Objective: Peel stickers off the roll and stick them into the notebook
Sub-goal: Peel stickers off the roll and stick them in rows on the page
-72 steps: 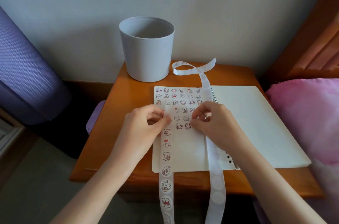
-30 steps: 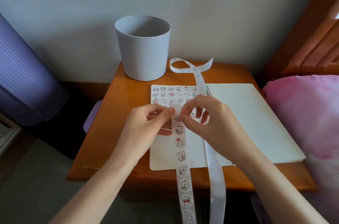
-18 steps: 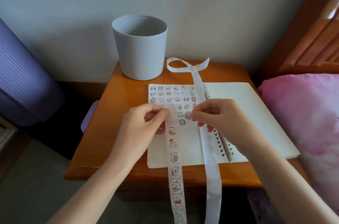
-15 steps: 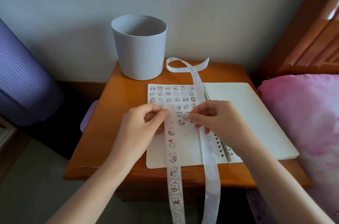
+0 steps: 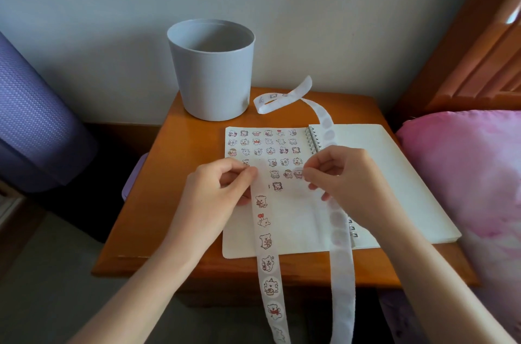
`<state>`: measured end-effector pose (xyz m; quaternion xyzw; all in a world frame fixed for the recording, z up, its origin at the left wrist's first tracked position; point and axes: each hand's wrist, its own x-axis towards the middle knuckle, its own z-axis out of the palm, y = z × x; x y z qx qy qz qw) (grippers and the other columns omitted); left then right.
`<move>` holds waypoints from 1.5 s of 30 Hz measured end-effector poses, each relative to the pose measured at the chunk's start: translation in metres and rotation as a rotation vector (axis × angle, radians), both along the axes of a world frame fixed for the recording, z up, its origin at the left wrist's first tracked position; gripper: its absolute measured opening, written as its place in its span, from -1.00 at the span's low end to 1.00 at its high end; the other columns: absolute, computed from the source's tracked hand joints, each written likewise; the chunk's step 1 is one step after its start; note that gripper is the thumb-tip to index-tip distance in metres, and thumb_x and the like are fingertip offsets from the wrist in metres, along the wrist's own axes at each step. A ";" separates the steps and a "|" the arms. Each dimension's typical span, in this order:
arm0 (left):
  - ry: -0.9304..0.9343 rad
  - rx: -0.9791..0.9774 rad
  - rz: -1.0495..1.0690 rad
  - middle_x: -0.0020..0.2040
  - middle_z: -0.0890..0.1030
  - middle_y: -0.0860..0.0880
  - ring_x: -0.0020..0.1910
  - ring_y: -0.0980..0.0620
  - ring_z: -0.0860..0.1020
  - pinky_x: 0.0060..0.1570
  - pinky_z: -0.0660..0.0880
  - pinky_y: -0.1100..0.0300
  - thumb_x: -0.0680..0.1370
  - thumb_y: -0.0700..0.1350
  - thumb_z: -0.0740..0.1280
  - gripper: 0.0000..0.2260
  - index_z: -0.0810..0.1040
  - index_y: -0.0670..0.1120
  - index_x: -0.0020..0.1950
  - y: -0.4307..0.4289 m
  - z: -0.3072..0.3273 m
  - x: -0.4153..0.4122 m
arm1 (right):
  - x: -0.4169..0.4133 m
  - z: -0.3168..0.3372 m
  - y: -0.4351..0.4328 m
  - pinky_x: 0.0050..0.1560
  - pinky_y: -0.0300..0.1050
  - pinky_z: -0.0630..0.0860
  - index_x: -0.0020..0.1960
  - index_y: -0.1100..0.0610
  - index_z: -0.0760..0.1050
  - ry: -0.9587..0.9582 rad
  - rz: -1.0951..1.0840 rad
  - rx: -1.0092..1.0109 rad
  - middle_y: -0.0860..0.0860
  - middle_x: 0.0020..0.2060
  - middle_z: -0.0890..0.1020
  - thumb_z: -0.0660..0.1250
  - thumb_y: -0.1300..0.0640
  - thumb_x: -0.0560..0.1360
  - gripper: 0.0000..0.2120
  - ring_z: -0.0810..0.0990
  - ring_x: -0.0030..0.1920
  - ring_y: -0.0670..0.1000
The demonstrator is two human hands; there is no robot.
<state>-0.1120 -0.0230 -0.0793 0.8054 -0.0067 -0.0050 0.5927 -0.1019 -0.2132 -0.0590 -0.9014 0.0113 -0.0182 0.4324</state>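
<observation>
An open spiral notebook [image 5: 298, 219] lies on a small wooden table [image 5: 174, 174]; its left page carries several rows of small bear stickers. A white sticker strip [image 5: 266, 242] with bear stickers hangs down over the table's front edge. My left hand [image 5: 222, 188] pinches the strip's top end above the page. My right hand [image 5: 338, 177] presses a round sticker [image 5: 298, 174] onto the page at the right end of a sticker row. An empty backing strip [image 5: 341, 281] runs under my right hand, from the table's back down past the front edge.
A grey plastic bucket [image 5: 211, 70] stands at the table's back left. The backing strip's far end curls in a loop [image 5: 279, 98] beside it. A pink pillow [image 5: 468, 174] lies to the right, a purple rolled mat [image 5: 31, 118] to the left.
My right hand peeled a sticker from the strip and carried it right and down onto the page. My left hand kept its pinch on the strip.
</observation>
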 end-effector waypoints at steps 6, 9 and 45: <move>0.000 0.026 -0.010 -0.13 0.69 0.09 -0.21 0.22 0.65 -0.30 0.55 0.39 0.53 -0.07 0.32 -0.88 0.62 -0.07 -0.05 0.000 -0.001 0.000 | 0.000 0.005 -0.003 -0.18 -0.24 0.57 -0.24 -0.03 0.62 0.100 -0.037 0.028 -0.13 -0.29 0.66 0.45 0.15 0.41 -0.90 0.63 -0.24 -0.13; -0.005 0.031 -0.004 -0.14 0.68 0.10 -0.22 0.21 0.65 -0.30 0.55 0.39 0.53 -0.07 0.33 -0.90 0.63 -0.05 -0.07 0.000 -0.001 0.000 | 0.001 0.003 0.002 -0.14 -0.16 0.58 -0.24 -0.01 0.65 0.116 -0.058 0.020 -0.16 -0.28 0.66 0.47 0.13 0.39 -0.93 0.62 -0.22 -0.14; 0.004 0.053 0.009 -0.13 0.68 0.09 -0.23 0.21 0.65 -0.28 0.57 0.37 0.52 -0.05 0.33 -0.87 0.63 -0.06 -0.05 -0.001 -0.003 0.002 | 0.007 -0.007 0.013 -0.14 -0.06 0.59 -0.23 -0.01 0.65 0.091 -0.063 -0.198 -0.14 -0.31 0.64 0.46 0.09 0.40 -0.96 0.60 -0.24 -0.06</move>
